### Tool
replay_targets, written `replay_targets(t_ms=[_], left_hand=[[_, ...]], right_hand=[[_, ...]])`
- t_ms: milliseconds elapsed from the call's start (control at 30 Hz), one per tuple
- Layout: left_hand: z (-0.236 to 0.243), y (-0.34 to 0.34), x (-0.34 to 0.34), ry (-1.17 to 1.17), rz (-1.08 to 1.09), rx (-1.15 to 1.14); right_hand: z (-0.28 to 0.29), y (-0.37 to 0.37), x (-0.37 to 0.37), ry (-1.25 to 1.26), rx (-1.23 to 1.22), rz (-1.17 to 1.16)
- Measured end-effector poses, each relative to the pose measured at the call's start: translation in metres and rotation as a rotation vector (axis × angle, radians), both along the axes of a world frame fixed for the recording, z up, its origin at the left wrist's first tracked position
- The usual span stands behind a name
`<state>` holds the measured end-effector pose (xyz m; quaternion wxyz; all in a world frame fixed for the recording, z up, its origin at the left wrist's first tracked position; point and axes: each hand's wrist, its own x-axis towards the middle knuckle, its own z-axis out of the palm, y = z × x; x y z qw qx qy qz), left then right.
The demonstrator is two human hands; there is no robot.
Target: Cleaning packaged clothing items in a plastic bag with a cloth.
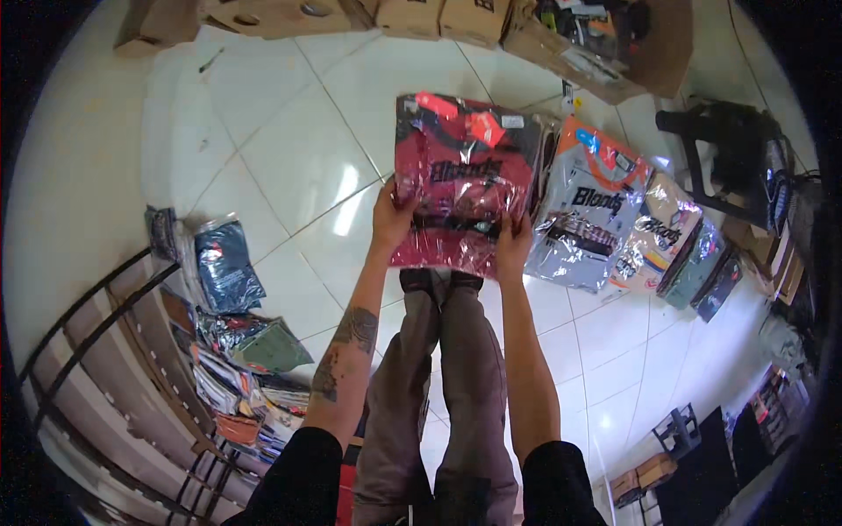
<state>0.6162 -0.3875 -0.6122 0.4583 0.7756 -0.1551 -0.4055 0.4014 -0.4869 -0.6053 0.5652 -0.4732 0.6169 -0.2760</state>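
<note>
A folded maroon and black shirt in a clear plastic bag is between my hands, in front of my shoes. My left hand is closed on its left edge. At the lower right part of the bag, my right hand grips it, thumb and fingers on the plastic. Red tags show through the top of the bag. Just to its right, partly overlapped, lies a bagged grey shirt with an orange collar area. Other bagged garments, including a cream one and a green one, continue the row rightward.
Cardboard boxes line the far side, one open and filled. A black chair-like frame stands at the right. On the left, more bagged clothes and stacks sit beside a black metal rack. Glossy white tiles form the floor.
</note>
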Motion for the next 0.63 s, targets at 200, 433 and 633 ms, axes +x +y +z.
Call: replay_targets(t_ms=[200, 433, 633], left_hand=[[-0.067, -0.019, 0.031, -0.210, -0.382, 0.306], [-0.002, 0.074, -0.010, 0.156, -0.212, 0.245], [0.099, 0.216, -0.056, 0.329, 0.210, 0.081]], right_hand=[[-0.051, -0.006, 0.011, 0.471, -0.114, 0.071], [-0.009, 0.064, -0.012, 0.265, -0.100, 0.608], [0.080, 0.121, -0.005, 0.151, 0.329, 1.042]])
